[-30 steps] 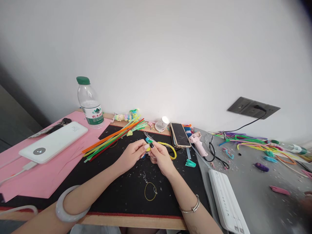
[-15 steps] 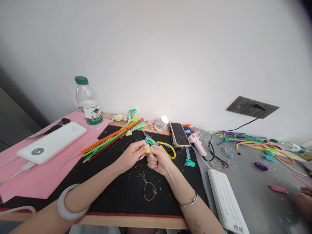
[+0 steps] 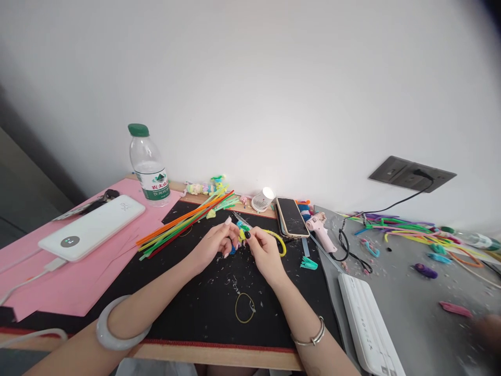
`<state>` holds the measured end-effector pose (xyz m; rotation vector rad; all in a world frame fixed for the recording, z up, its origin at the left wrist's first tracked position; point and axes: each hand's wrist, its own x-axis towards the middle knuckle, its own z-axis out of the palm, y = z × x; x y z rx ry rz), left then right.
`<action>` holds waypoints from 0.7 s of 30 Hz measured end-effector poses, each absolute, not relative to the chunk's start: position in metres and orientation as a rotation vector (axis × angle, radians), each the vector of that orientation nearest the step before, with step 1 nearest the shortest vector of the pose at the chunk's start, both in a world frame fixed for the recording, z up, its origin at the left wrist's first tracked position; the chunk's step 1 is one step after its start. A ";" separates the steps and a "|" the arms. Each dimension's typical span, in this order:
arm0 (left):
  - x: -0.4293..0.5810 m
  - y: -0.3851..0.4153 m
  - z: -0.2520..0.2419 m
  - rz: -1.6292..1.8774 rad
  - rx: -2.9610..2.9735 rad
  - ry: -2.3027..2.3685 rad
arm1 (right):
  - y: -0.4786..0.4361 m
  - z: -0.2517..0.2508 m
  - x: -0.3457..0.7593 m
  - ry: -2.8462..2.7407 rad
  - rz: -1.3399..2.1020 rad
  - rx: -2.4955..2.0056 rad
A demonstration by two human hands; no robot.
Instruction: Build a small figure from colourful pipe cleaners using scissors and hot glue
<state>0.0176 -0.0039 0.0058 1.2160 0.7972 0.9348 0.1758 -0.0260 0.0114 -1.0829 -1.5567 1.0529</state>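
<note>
My left hand (image 3: 214, 244) and my right hand (image 3: 264, 250) meet over the black mat (image 3: 188, 292), fingers pinched together on a small yellow and green pipe cleaner piece (image 3: 243, 233). A yellow pipe cleaner loop (image 3: 278, 241) curls out to the right of my right hand. Small scissors (image 3: 239, 219) lie just behind the hands. A bundle of colored pipe cleaners (image 3: 183, 222) lies to the left of my left hand. A thin yellow ring (image 3: 245, 308) rests on the mat near my forearms.
A water bottle (image 3: 148, 165), a white power bank (image 3: 92, 227) on pink paper (image 3: 47, 282), a phone (image 3: 291, 216), a pink glue gun (image 3: 322, 231), a white keyboard (image 3: 370, 330) and loose pipe cleaners (image 3: 407, 227) on the grey surface at right. Another person's hand shows blurred at far right (image 3: 489, 329).
My hands stay together on the small piece, with the fingers shifting their pinch. The view has moved slightly. The other person's hand at the far right edge has shifted.
</note>
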 end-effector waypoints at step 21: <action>0.009 -0.008 0.007 0.627 1.701 0.800 | -0.025 0.022 0.191 -2.284 0.742 -0.931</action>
